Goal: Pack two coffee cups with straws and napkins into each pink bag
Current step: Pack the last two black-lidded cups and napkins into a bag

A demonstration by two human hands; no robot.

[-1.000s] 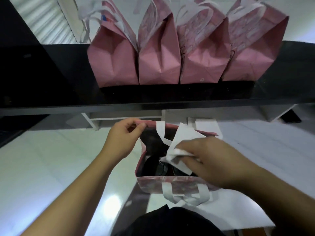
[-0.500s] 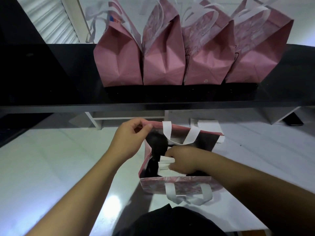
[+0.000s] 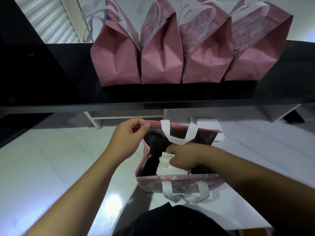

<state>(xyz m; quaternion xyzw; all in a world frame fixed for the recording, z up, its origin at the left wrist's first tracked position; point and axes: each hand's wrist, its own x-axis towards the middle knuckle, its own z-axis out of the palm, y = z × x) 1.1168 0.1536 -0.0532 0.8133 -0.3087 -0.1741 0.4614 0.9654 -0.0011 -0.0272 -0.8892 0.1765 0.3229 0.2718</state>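
Pink open bag stands on the white counter. Left hand pinches the bag's far rim at the left corner. Right hand, inside the bag's mouth, grips white napkins. Four pink bags stand side by side on the black shelf above.

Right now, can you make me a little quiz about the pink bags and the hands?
1. How many pink bags stand on the black shelf?
2. True or false: the left hand pinches the open bag's rim.
3. What does the right hand hold inside the open bag: A napkins, B a spoon?

Key: 1. four; 2. true; 3. A, white napkins.
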